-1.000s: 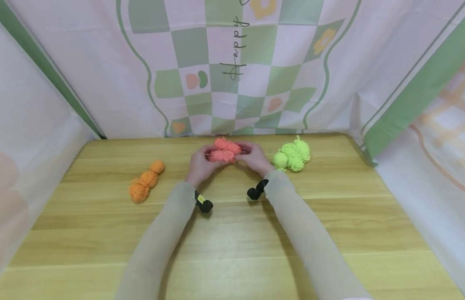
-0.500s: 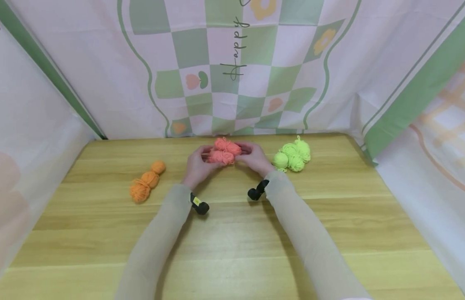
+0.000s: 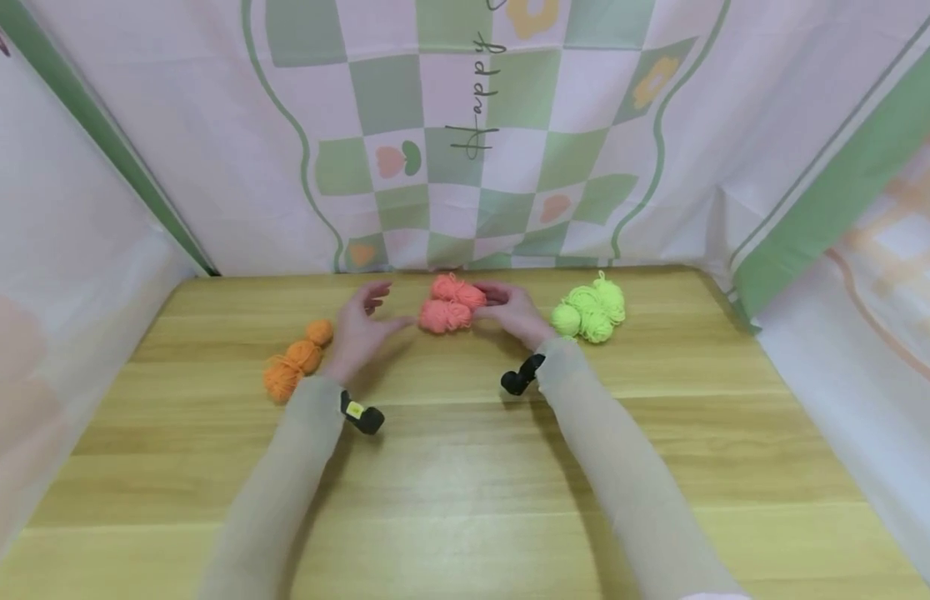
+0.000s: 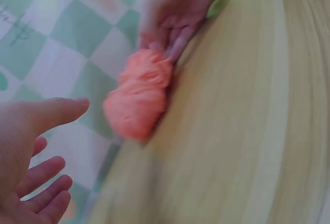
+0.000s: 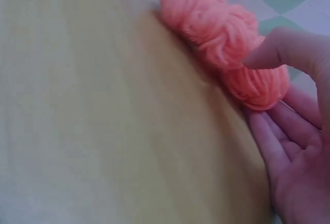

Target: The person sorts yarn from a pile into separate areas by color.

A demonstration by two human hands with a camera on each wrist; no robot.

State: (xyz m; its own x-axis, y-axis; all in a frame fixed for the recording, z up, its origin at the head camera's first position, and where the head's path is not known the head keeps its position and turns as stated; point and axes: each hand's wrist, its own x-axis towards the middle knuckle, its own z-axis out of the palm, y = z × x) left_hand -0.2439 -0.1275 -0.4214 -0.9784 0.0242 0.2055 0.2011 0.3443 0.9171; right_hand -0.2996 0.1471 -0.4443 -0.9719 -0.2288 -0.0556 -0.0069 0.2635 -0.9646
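Observation:
Coral-pink yarn skeins [image 3: 446, 315] lie together at the back middle of the table in the head view. My right hand [image 3: 513, 315] holds their right end, thumb on the near side and fingers at the far side. In the right wrist view the thumb [image 5: 273, 49] touches the yarn [image 5: 216, 28] from above. My left hand [image 3: 357, 329] is off the yarn, a short way to its left, with thumb and fingers spread. The left wrist view shows a gap between the left thumb [image 4: 62, 112] and the coral yarn [image 4: 138, 100].
Orange yarn balls [image 3: 303, 357] lie in a slanting row at the left, close to the left forearm. Bright yellow-green yarn balls [image 3: 591, 308] are bunched at the right, beside the right wrist. A checkered curtain [image 3: 476, 167] hangs along the wooden table's [image 3: 435, 483] back edge.
My left hand has let go of the coral yarn and moved left, opening its fingers. The right hand keeps its place on the yarn. The orange and yellow-green balls have not moved.

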